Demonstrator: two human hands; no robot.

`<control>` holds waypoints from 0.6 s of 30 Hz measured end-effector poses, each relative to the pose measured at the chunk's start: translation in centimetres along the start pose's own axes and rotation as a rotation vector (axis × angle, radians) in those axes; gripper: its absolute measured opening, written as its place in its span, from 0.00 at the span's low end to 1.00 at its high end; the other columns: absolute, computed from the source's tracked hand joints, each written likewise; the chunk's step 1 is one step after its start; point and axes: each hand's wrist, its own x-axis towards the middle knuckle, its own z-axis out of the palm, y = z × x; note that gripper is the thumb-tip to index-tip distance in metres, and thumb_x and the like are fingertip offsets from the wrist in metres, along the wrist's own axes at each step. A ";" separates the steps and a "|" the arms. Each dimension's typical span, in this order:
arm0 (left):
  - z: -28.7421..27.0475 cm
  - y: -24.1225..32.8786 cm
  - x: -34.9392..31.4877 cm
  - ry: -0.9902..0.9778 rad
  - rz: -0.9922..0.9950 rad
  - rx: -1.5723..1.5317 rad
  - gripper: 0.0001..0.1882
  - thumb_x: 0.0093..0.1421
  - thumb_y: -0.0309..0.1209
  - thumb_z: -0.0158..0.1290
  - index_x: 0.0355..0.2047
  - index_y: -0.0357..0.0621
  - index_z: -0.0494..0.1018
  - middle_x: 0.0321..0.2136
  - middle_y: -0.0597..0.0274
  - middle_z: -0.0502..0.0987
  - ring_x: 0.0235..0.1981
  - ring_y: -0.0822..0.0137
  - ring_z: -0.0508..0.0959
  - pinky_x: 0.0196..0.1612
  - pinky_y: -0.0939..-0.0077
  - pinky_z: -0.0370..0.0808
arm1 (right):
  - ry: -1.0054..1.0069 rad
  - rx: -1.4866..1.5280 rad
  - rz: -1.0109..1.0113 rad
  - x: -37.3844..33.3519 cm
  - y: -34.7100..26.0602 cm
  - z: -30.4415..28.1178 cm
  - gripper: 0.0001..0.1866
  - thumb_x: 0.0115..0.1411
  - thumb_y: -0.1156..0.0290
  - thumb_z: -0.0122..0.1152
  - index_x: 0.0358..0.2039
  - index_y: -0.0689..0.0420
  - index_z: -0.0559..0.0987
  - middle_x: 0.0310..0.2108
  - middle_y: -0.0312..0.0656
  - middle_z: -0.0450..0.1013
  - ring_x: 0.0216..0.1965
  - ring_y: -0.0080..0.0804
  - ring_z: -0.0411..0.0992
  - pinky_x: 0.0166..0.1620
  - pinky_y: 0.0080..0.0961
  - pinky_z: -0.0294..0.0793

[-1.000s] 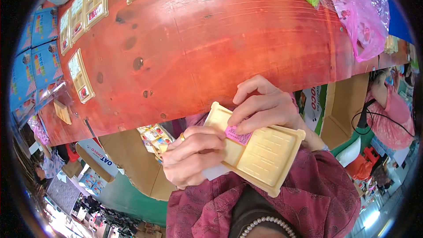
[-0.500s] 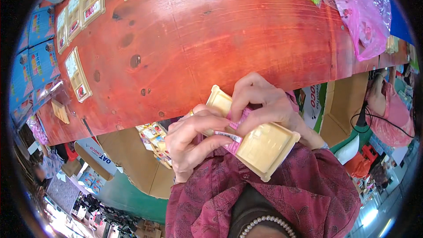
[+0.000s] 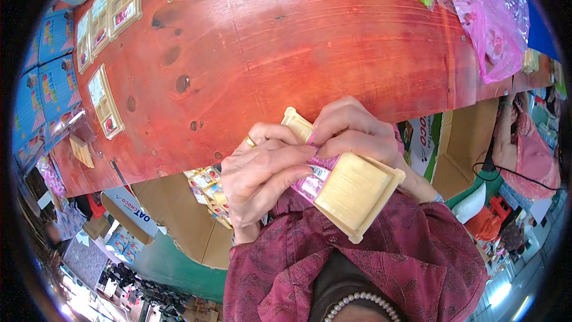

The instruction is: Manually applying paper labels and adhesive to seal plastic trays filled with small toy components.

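Held in front of my chest, at the near edge of the red table, is a cream plastic tray (image 3: 356,194) with its underside facing up. A pink band with a white barcode patch (image 3: 313,182) lies across the tray's middle. The fingers of my left hand (image 3: 259,173), which wears a ring, are bent on the band and the tray's near side. From the far side my right hand (image 3: 360,137) grips the same tray, its fingertips pressed on the band. One far corner of the tray shows between both hands; the fingers hide much of the middle.
Several cream trays (image 3: 106,101) with printed cards lie at the table's left (image 3: 238,71). Blue boxes (image 3: 58,86) are stacked beyond them. Pink plastic bags (image 3: 491,30) lie at the far right. Below the table edge stand cardboard cartons (image 3: 179,214), one containing small packs.
The pink band now lies flatter, and more of its barcode patch shows. My left fingers have shifted along it, and the tray has tilted slightly. Both hands still hold the tray.
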 end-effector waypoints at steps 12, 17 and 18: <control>0.8 0.6 0.6 -0.032 0.081 0.312 0.16 0.36 0.25 0.60 0.29 0.36 0.76 0.17 0.62 0.71 0.27 0.62 0.73 0.34 0.73 0.69 | 0.037 -0.037 -0.015 -0.4 0.6 0.1 0.10 0.42 0.69 0.63 0.21 0.60 0.74 0.31 0.43 0.72 0.35 0.39 0.70 0.37 0.30 0.70; 0.3 -0.5 0.5 -0.057 0.050 0.299 0.14 0.36 0.26 0.62 0.26 0.36 0.74 0.20 0.59 0.75 0.30 0.60 0.74 0.34 0.72 0.68 | 0.044 0.009 -0.060 -0.4 1.0 0.6 0.09 0.43 0.71 0.64 0.21 0.60 0.73 0.31 0.44 0.72 0.34 0.39 0.71 0.36 0.30 0.71; 0.2 -1.0 0.4 -0.060 0.042 0.259 0.14 0.36 0.25 0.63 0.25 0.36 0.73 0.21 0.58 0.75 0.31 0.60 0.74 0.35 0.72 0.69 | 0.042 0.011 -0.059 -0.5 1.3 1.0 0.09 0.43 0.71 0.64 0.21 0.60 0.73 0.31 0.44 0.72 0.34 0.39 0.71 0.36 0.30 0.71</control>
